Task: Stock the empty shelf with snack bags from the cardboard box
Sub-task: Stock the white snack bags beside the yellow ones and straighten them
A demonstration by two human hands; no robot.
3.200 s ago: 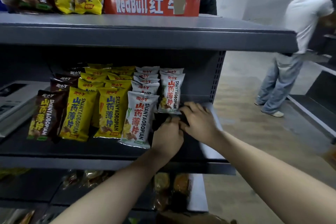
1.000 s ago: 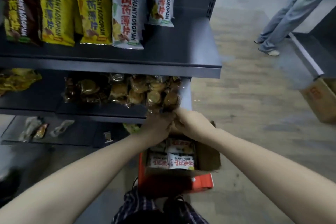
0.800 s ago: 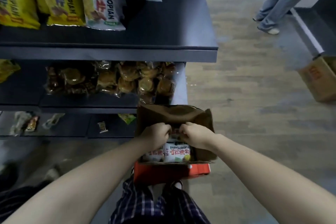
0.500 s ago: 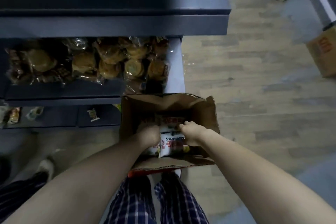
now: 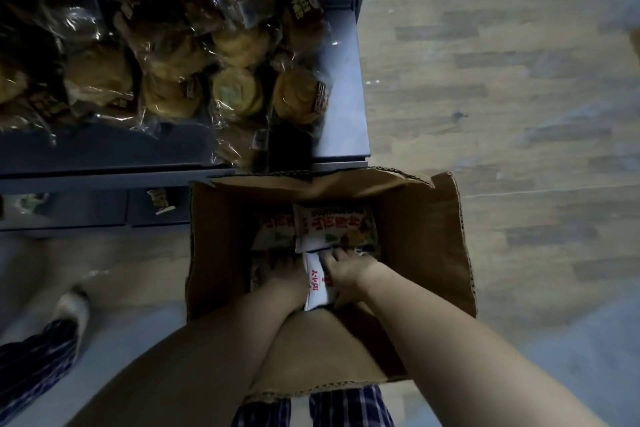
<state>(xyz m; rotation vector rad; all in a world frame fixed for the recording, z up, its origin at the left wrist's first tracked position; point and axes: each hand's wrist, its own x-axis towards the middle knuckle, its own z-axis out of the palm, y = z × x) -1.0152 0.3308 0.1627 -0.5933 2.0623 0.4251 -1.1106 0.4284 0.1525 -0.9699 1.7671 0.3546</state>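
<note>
An open cardboard box (image 5: 422, 239) stands on the floor below me, with white snack bags (image 5: 332, 225) lying at its bottom. Both my hands reach deep inside it. My left hand (image 5: 284, 274) and my right hand (image 5: 346, 270) hold one white snack bag (image 5: 317, 291) between them, the right fingers curled over its edge. The left hand's fingers are mostly hidden in the dark box. The shelf with stocked snack bags is out of view above.
A low dark shelf (image 5: 341, 80) at upper left holds several cellophane-wrapped pastries (image 5: 235, 94). Small packets (image 5: 159, 199) lie on the bottom shelf. Wood-look floor (image 5: 519, 80) spreads to the right. My plaid trouser legs and shoe (image 5: 72, 305) show at left.
My view has tilted down from the stocked shelf to the box. Both hands dropped from the shelf into the box and took hold of a white snack bag.
</note>
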